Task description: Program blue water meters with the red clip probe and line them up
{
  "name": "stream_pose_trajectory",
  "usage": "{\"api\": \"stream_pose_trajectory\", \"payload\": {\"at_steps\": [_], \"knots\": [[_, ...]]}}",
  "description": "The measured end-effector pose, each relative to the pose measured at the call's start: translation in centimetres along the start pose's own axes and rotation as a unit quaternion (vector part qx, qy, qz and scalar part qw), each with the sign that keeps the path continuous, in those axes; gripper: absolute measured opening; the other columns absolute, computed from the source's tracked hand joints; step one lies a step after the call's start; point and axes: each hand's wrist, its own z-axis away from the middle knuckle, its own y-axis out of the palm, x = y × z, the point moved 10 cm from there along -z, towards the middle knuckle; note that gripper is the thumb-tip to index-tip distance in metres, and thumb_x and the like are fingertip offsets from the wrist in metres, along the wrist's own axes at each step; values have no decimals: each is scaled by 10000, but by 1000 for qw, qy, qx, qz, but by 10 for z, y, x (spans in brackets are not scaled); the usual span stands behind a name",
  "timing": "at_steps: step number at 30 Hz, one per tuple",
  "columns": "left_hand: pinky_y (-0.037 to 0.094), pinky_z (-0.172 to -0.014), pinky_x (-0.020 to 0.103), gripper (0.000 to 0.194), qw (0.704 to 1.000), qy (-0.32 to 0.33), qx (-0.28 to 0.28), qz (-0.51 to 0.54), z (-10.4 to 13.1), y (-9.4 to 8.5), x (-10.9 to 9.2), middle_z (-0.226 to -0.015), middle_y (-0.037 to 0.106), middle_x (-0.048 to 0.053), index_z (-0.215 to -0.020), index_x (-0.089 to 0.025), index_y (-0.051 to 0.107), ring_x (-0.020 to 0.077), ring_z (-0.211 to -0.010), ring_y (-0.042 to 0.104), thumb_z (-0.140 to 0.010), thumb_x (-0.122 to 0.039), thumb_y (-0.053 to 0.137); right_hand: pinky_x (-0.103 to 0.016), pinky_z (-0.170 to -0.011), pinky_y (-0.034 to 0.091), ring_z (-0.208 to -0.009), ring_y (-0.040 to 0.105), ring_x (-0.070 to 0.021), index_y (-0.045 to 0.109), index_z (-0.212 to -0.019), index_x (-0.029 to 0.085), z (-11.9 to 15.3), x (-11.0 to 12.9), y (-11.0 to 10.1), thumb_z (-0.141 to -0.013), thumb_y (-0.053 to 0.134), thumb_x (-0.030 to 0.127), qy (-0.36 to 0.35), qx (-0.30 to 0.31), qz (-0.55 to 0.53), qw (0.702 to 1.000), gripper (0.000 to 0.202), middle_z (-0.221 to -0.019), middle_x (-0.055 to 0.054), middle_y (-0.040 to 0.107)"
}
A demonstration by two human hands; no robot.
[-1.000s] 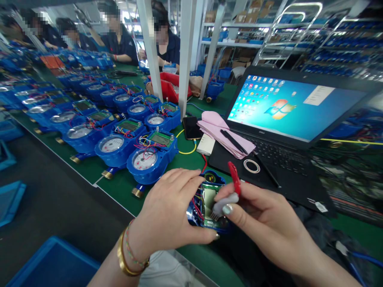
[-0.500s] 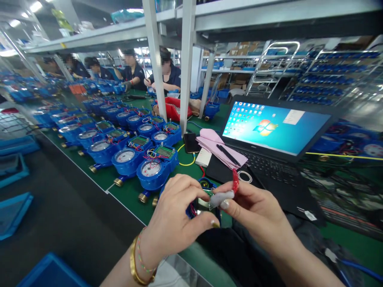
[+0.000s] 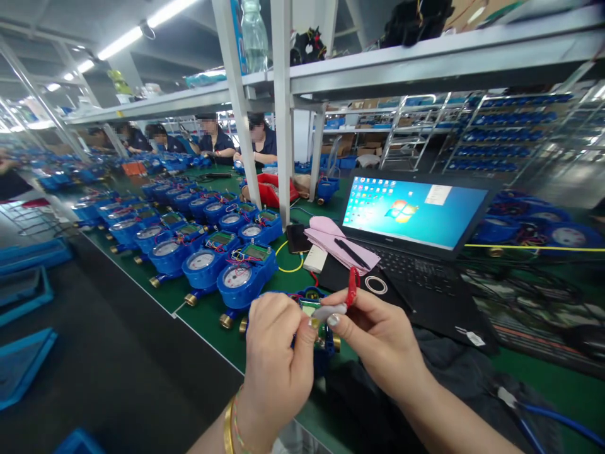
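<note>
My right hand (image 3: pixel 382 334) pinches a grey, soft-looking connector piece (image 3: pixel 329 310) with a red taped lead (image 3: pixel 352 287) looping up from it. Against the left end of that piece, my left hand (image 3: pixel 278 347) is closed, thumb pressed to curled fingers. Anything within its grip is hidden. Beneath both hands lies a blue water meter (image 3: pixel 325 358), mostly covered, with a small display board (image 3: pixel 309 307) and brass fitting showing. To the left stands another blue water meter (image 3: pixel 236 296) with a round dial, exposed circuit board and thin coloured wires.
Rows of blue meters (image 3: pixel 165 249) fill the bench's left side. A laptop (image 3: pixel 406 214), pink cloth (image 3: pixel 326 236), phone (image 3: pixel 297 238) and white ring (image 3: pixel 376 285) lie beyond my hands. Blue-handled pliers (image 3: pixel 520 410) are at right. Shelf posts (image 3: pixel 282 126) rise ahead; co-workers (image 3: pixel 215 142) sit far back.
My left hand has closed from spread fingers into a pinch at the grey piece. Both hands have shifted slightly left in view, and the camera has tilted up.
</note>
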Motion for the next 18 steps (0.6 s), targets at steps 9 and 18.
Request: {"api": "stream_pose_trajectory", "payload": {"at_steps": [9,18], "knots": [[325,-666,303,276,995,29,-51,-78,12,-39,5,-694,485,19,-634,-166,474,142,-708,450,-895,-85,435,-246,-589,517,-635,619,-153,669,-790,172,-9,5,-22,-750,714,373,-17,-50,-32,998,209,-710,-36,674],[389,-638,268,293,991,48,-56,-108,24,-66,33,-610,482,-13,-597,-185,479,126,-640,490,-884,-131,497,-203,-534,450,-585,530,-113,713,-772,165,-20,-11,-23,-699,779,404,63,-4,-161,985,259,-691,-40,644]]}}
